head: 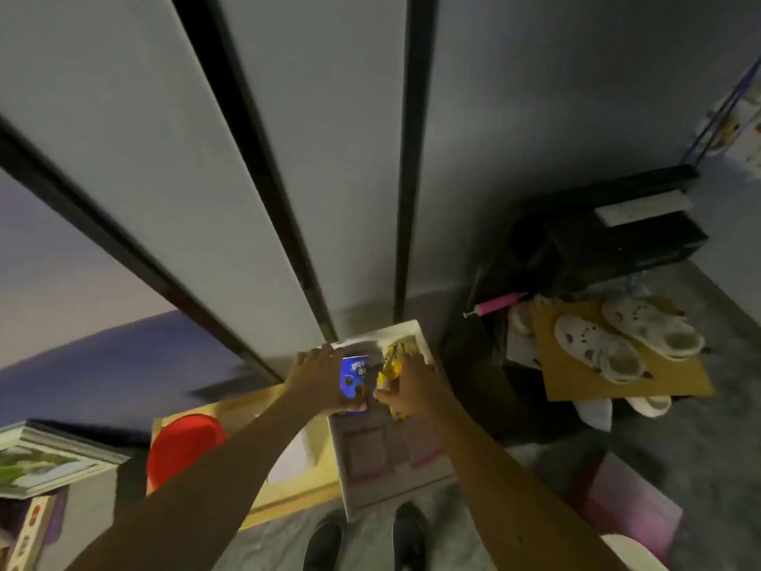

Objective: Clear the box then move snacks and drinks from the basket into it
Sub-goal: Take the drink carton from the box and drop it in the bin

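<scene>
A tall white box [385,455] with pink markings stands on the floor just ahead of my feet, its open top facing up. My left hand [319,375] grips a blue cookie packet [353,375] over the box's opening. My right hand [412,385] holds a yellow snack bag [391,364] beside it, also over the opening. The inside of the box is mostly hidden by my hands. I cannot tell which object is the basket.
A red round container [183,445] sits in a yellowish tray or box [288,494] to the left. White clogs [597,348] lie on cardboard [667,377] at right, near a pink pump [496,304] and black shelving [609,236]. White panels [288,158] rise directly ahead.
</scene>
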Action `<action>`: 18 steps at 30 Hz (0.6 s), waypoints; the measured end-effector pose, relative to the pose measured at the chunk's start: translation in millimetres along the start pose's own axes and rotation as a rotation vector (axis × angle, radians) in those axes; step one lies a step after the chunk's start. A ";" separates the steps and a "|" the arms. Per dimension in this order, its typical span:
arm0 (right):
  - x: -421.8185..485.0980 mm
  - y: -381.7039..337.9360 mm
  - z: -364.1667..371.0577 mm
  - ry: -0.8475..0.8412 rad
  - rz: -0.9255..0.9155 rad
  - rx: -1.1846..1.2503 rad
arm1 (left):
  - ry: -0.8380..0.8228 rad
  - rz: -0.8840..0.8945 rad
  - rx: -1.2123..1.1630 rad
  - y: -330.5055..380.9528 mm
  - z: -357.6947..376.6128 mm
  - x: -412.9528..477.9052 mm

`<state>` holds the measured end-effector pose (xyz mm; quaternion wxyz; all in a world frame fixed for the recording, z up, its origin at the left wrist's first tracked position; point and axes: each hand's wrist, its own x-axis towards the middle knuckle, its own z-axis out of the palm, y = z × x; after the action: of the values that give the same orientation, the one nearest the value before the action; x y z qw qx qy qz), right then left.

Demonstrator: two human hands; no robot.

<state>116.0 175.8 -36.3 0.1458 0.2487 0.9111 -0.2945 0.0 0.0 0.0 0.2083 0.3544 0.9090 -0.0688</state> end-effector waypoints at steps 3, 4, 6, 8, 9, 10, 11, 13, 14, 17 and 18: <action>21.9 5.3 23.2 -0.012 0.049 0.025 | 0.048 0.062 0.095 -3.7 29.8 21.4; 24.9 6.0 28.5 -0.009 0.066 0.017 | 0.077 0.075 0.129 -5.6 39.2 24.7; 34.9 7.1 41.1 0.012 0.080 -0.016 | 0.041 0.083 0.172 -8.1 52.4 30.9; 41.3 5.9 48.5 0.024 0.094 -0.022 | 0.041 0.079 0.182 -9.5 58.2 34.2; 42.8 4.8 50.0 0.013 0.099 -0.019 | 0.053 0.087 0.172 -8.3 59.5 35.0; 45.7 6.0 52.3 0.006 0.098 -0.010 | 0.063 0.088 0.167 -7.3 61.6 35.8; 47.9 7.4 53.4 0.003 0.096 -0.010 | 0.064 0.089 0.158 -6.2 62.4 36.0; 47.7 8.3 50.6 0.026 0.074 -0.020 | 0.069 0.086 0.165 -5.1 62.1 33.9; 46.5 9.2 49.4 0.035 0.063 -0.011 | 0.092 0.091 0.155 -5.3 61.3 32.8; 37.5 5.7 41.4 0.066 0.043 0.031 | 0.193 0.137 0.060 -6.6 48.2 26.8; 32.7 3.5 37.3 0.072 0.035 0.044 | 0.214 0.152 0.029 -8.3 41.9 24.6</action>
<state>95.1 167.6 -80.6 0.1124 0.2780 0.9047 -0.3028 -8.1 -2.4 -48.6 0.1098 0.4308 0.8953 -0.0279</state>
